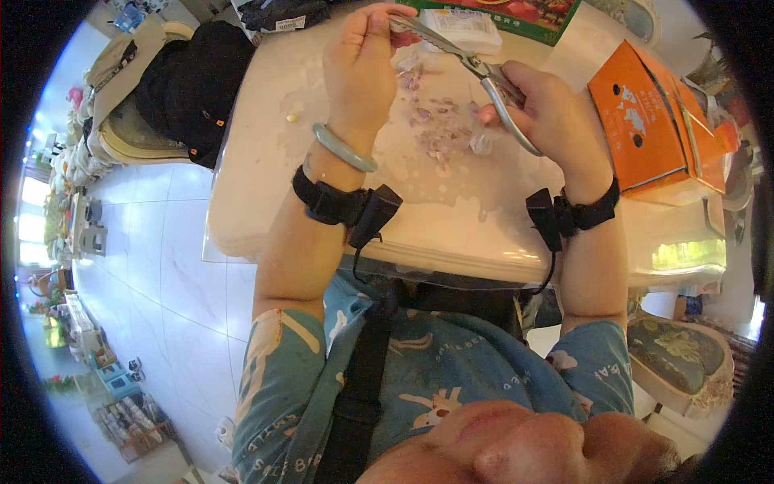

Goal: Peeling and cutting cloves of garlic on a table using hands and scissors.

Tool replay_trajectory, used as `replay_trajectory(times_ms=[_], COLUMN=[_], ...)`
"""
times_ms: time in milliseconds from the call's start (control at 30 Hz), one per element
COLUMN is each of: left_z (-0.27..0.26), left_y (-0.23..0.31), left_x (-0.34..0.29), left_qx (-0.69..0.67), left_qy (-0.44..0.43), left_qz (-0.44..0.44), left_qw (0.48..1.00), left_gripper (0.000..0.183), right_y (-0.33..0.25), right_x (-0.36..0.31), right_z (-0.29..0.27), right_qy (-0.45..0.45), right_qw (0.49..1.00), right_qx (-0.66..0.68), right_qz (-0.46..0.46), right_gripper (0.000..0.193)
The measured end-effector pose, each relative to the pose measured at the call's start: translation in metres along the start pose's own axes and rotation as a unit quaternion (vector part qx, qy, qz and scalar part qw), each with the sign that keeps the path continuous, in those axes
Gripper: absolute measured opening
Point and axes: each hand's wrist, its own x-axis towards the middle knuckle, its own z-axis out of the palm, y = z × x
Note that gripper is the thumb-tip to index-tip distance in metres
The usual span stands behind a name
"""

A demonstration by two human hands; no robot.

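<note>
In my right hand (pixel 552 113) is a pair of metal kitchen scissors (pixel 451 50), its fingers wrapped round the handles and the blades pointing to the upper left. My left hand (pixel 360 68) is raised at the blade tips with its fingers pinched together. What it pinches, if anything, is hidden. On the table below the scissors lies a loose spread of thin pinkish-purple papery peels (pixel 447 133). One small pale yellow piece (pixel 292 118) sits apart, left of my left wrist.
An orange cardboard box (pixel 645 121) stands at the right of the cream table (pixel 451 234). At the far edge are a white package (pixel 463 31), a green and red box (pixel 556 22) and a dark bag (pixel 282 14). A chair holds black clothing (pixel 193 89) on the left.
</note>
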Motion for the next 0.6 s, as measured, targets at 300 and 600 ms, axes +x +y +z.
replay_trajectory(times_ms=[300, 600], left_z=[-0.005, -0.008], left_y=[-0.002, 0.002], left_x=[0.001, 0.001], left_qx=[-0.08, -0.074], left_qy=[-0.019, -0.052], left_qz=[-0.014, -0.037], left_qw=[0.997, 0.995], left_gripper=[0.026, 0.026], right_y=[-0.009, -0.005], right_x=[-0.001, -0.002], right_z=[-0.005, -0.005], right_qy=[-0.004, 0.051], right_qw=[1.0, 0.995], right_qx=[-0.022, -0.085], right_qz=[-0.002, -0.019], right_gripper=[0.06, 0.05])
